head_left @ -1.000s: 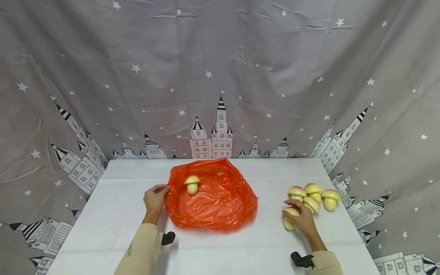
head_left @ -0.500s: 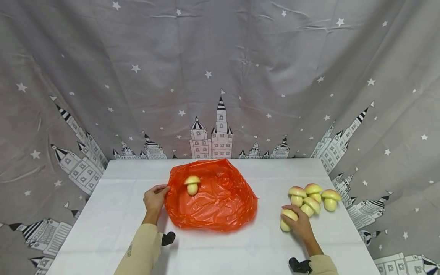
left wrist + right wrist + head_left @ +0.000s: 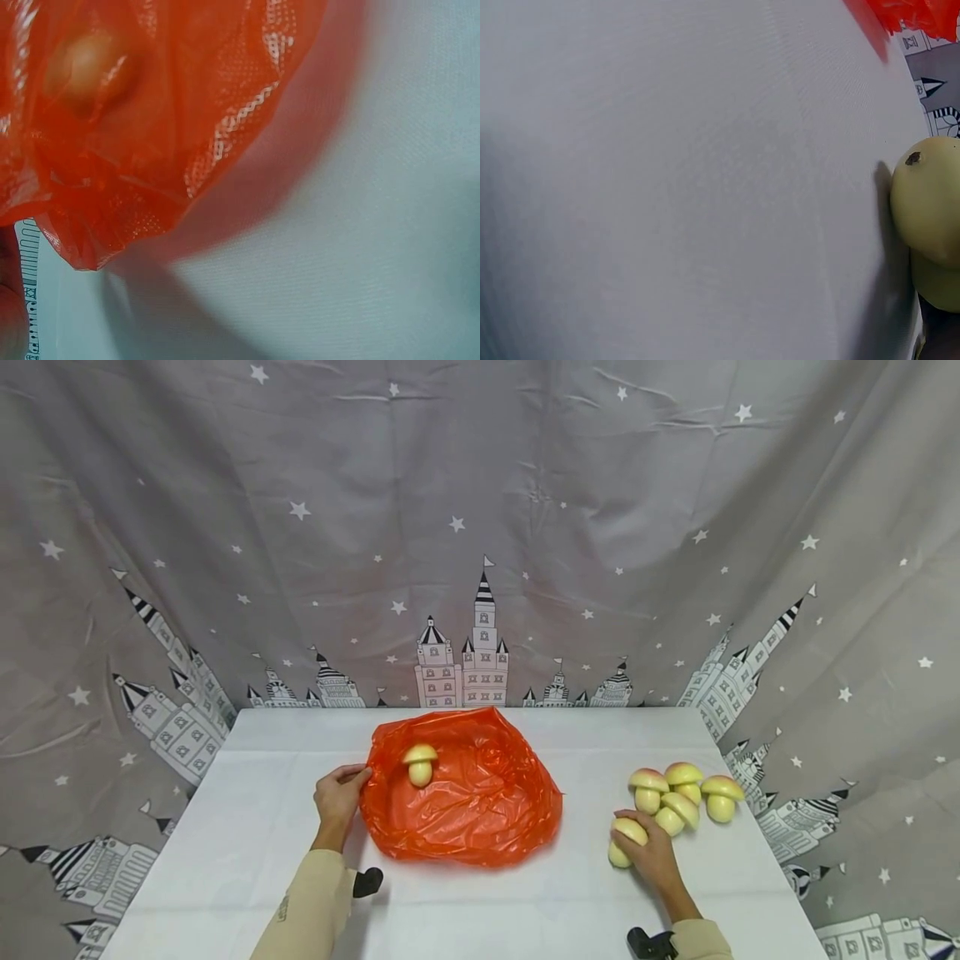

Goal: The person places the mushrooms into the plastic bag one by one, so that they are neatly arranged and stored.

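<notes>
My left hand [image 3: 337, 802] pinches the left rim of an opened red plastic bag [image 3: 480, 831] lying on the table. Inside the bag, near its left side, is one yellow toy mushroom [image 3: 420, 768]. In the left wrist view, a blurred round shape [image 3: 90, 67] shows through the bag [image 3: 187, 97]. My right hand [image 3: 658, 856] grips another yellow toy mushroom [image 3: 619, 855], its fingers around the cap. In the right wrist view, this mushroom [image 3: 934, 202] appears at the right edge with its rounded stem end towards the camera; most of the hand is hidden there.
Several yellow toy mushrooms, some with reddish caps, lie in a group [image 3: 681, 810] just beyond my right hand. White cloth covers the table [image 3: 480, 914]. A grey curtain [image 3: 480, 468] printed with castles and stars hangs behind it.
My right hand has closed on the nearest mushroom and shifted it slightly left and towards me, apart from the group. The left hand and the bag stay as they were.
</notes>
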The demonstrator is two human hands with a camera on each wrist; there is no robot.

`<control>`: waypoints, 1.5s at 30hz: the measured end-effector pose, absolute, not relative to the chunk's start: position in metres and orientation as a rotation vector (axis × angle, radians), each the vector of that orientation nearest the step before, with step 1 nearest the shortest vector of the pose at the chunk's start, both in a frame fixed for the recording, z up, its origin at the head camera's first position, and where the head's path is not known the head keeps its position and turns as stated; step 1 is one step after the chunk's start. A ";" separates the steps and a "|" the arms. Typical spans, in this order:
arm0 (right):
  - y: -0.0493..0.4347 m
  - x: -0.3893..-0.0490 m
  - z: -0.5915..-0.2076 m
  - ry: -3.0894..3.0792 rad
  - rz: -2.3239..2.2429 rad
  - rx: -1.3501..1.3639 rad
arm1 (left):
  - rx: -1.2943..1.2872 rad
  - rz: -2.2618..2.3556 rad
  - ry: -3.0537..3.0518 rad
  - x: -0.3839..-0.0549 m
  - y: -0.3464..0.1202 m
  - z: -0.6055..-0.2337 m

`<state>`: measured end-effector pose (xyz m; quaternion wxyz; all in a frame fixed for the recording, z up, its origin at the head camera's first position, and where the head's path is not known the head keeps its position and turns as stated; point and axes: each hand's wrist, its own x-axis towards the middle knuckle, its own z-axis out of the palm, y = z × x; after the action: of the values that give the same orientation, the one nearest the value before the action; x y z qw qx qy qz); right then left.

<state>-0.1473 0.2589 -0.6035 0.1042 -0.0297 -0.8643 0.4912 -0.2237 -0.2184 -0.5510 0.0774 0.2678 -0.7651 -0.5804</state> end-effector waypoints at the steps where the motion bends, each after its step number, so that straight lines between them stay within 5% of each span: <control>1: 0.258 -0.148 -0.604 -2.551 1.444 -0.082 | 0.801 -1.742 -2.287 -0.224 -0.218 -0.551; 19: 0.231 -0.170 -0.580 -2.526 1.576 0.035 | 0.769 -1.705 -2.288 -0.224 -0.221 -0.550; 31: 0.203 -0.170 -0.523 -2.574 1.600 0.130 | 0.787 -1.733 -2.294 -0.223 -0.222 -0.550; 45: 0.200 -0.206 -0.534 -2.565 1.632 0.198 | 0.788 -1.741 -2.295 -0.223 -0.221 -0.548</control>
<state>-0.2057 0.1997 -0.5337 0.0475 0.0651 -0.8409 0.5351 -0.2233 -0.2209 -0.5485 0.0775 0.2631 -0.7662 -0.5810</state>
